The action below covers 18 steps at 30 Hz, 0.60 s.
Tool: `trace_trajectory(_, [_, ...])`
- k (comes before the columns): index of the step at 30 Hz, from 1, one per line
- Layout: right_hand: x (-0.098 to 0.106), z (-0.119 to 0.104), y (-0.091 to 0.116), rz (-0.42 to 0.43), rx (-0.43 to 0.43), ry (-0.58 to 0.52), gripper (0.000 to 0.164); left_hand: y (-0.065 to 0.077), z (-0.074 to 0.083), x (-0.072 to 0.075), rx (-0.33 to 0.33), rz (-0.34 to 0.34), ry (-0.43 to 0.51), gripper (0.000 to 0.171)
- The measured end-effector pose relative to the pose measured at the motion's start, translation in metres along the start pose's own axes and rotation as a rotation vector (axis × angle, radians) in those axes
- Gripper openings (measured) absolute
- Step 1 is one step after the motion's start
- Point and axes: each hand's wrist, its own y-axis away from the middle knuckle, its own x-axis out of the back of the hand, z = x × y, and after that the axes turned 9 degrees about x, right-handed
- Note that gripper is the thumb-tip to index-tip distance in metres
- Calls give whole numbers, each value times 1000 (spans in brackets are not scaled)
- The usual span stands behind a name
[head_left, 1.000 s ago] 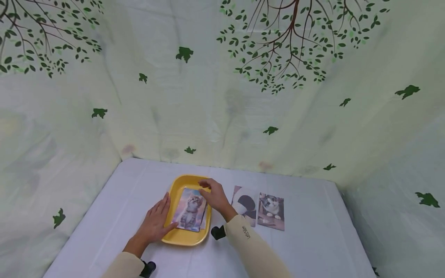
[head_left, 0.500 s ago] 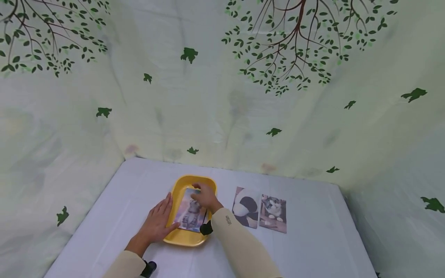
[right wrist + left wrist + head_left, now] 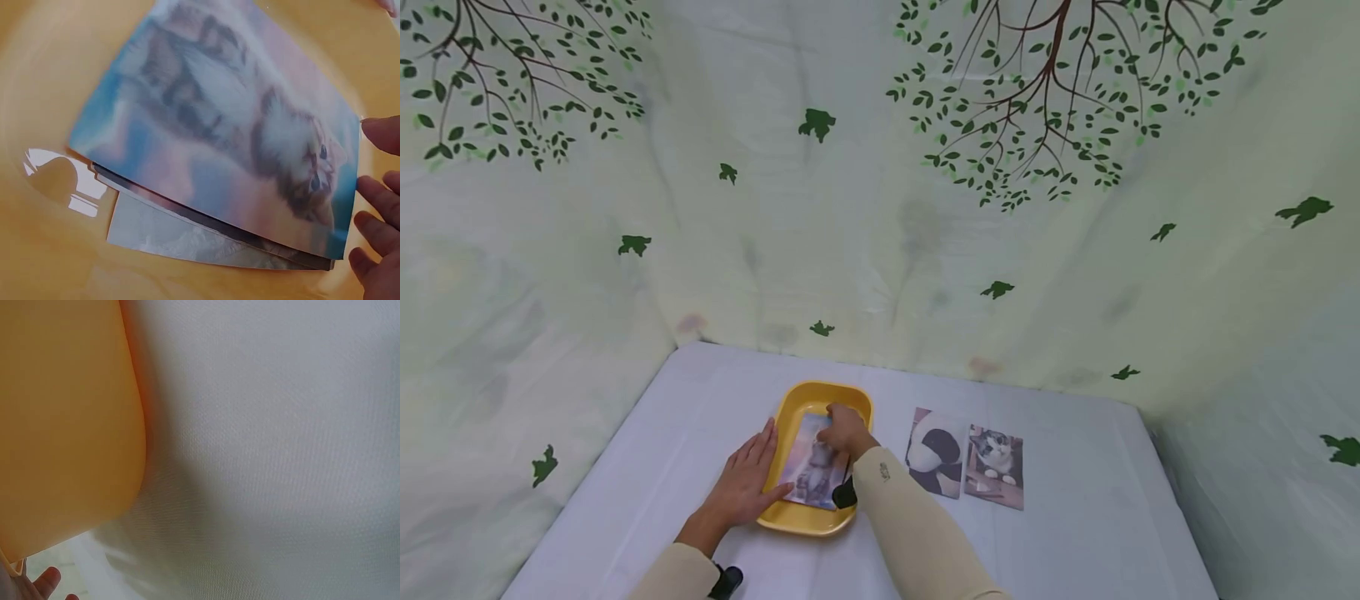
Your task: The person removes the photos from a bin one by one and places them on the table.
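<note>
Over on the bench (image 3: 1075, 500), the kitten card (image 3: 805, 458) lies atop other cards (image 3: 165, 231) in the yellow tray (image 3: 805, 522). The right hand (image 3: 848, 432), fingers loose, touches its far edge; the left hand (image 3: 743, 482) rests straight fingers along the tray's left edge.

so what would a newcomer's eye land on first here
Probably the yellow tray, bright against the white table, with the left hand at its left side. Inside it, the kitten photo stands out, the right hand at its far end. Next might be the cat photo right of the tray, or the leafy branches on the wall behind.
</note>
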Motion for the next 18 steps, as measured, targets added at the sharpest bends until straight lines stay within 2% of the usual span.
trace_trajectory(8, [-3, 2, 0, 11, 17, -136, 50, 0, 1, 0, 5, 2, -6, 94])
trace_trajectory(18, [-7, 2, 2, 23, 43, -116, 48, -1, 3, 1, 10, 3, -2, 93])
